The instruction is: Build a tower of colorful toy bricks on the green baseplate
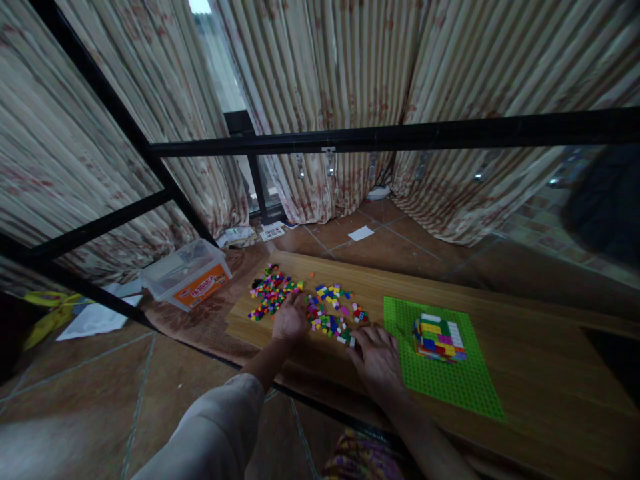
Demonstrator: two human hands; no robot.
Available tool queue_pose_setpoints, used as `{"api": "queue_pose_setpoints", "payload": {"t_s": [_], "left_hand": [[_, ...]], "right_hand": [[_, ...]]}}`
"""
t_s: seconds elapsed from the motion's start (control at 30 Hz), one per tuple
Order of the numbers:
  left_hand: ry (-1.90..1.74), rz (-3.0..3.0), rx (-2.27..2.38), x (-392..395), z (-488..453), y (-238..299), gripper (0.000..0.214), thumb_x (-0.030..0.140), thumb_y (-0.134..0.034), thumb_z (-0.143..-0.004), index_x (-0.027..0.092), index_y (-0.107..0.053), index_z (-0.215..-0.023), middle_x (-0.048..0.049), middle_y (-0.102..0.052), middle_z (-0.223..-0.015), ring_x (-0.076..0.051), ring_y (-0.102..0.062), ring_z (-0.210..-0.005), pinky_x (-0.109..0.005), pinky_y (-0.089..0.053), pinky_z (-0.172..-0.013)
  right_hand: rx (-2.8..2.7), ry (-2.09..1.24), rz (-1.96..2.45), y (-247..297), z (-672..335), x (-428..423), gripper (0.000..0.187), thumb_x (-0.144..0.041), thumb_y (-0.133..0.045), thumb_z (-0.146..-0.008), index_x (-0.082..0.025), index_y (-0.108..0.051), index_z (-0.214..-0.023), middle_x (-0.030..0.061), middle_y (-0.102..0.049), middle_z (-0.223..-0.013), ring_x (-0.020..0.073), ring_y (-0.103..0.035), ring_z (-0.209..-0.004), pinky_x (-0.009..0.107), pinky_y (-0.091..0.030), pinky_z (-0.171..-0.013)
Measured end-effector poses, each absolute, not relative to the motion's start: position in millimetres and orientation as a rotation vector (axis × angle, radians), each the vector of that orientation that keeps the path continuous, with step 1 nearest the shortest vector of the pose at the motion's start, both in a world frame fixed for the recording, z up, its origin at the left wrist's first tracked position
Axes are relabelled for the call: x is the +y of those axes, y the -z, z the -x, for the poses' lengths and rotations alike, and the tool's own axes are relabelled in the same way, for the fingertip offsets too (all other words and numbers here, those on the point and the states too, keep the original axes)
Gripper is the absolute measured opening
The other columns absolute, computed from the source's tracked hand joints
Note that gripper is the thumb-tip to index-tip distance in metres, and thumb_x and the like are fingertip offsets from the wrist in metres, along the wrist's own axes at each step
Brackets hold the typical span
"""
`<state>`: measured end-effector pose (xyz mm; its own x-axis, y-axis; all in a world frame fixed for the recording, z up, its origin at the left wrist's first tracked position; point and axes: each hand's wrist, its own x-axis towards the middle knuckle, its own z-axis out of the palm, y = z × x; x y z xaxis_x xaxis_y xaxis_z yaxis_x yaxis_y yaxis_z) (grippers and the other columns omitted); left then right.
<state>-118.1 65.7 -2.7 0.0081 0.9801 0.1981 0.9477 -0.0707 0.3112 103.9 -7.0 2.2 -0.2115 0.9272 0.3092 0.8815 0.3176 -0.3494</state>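
My left hand (291, 320) reaches over the wooden bench top, its fingers stretched out at the edge of a loose heap of small coloured toy bricks (270, 293). My right hand (379, 357) rests low at the near side of a second scatter of bricks (330, 310). Its thumb and forefinger close around a small white toy brick (353, 342). Right of that hand lies a green studded baseplate (450, 390). On the plate stands a squarish block of multicoloured bricks (440, 340), with white bricks along part of its top.
A clear plastic box (185, 273) with an orange label stands left of the bench. Black metal bars (380, 140) run in front of striped curtains (340, 80). Papers (361, 233) lie on the tiled floor. A dark shape (607, 200) is at the far right.
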Motion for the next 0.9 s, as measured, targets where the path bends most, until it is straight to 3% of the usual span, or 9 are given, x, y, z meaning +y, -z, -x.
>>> {"api": "queue_pose_setpoints", "payload": {"t_s": [0.27, 0.5, 0.67, 0.9], "left_hand": [[-0.622, -2.409, 1.690, 62, 121, 4, 0.058, 0.007, -0.045, -0.076, 0.022, -0.054, -0.131, -0.0069, -0.057, -0.126, -0.020, -0.052, -0.117, -0.033, -0.047, -0.100], [-0.812, -2.278, 2.073, 66, 119, 9, 0.050, 0.013, -0.041, -0.085, 0.009, -0.045, -0.135, -0.0171, -0.055, -0.126, -0.026, -0.051, -0.117, -0.039, -0.043, -0.101], [-0.725, -2.326, 2.133, 70, 118, 8, 0.045, 0.015, -0.041, -0.087, 0.012, -0.050, -0.131, -0.0157, -0.055, -0.129, -0.028, -0.049, -0.119, -0.044, -0.039, -0.102], [-0.640, -2.487, 1.877, 65, 120, 1, 0.042, 0.011, -0.043, -0.083, 0.017, -0.061, -0.120, -0.0094, -0.058, -0.130, -0.025, -0.053, -0.112, -0.042, -0.041, -0.099]], "right_hand": [[-2.171, -0.145, 1.546, -4, -106, -5, 0.018, -0.021, -0.051, -0.087, -0.024, -0.064, -0.098, 0.0057, -0.066, -0.097, 0.0261, -0.052, -0.100, 0.040, -0.033, -0.086], [-2.156, -0.155, 1.550, 2, -106, -2, 0.024, -0.012, -0.046, -0.086, -0.025, -0.065, -0.095, 0.0050, -0.067, -0.095, 0.0254, -0.052, -0.098, 0.039, -0.032, -0.083], [-2.092, -0.140, 1.507, -2, -108, -8, 0.028, -0.010, -0.044, -0.086, -0.023, -0.065, -0.100, 0.0049, -0.068, -0.094, 0.0238, -0.054, -0.095, 0.038, -0.034, -0.083], [-1.955, -0.254, 1.432, -19, -113, -25, 0.024, -0.018, -0.044, -0.090, -0.025, -0.064, -0.101, 0.0041, -0.068, -0.097, 0.0222, -0.058, -0.092, 0.038, -0.040, -0.084]]}}
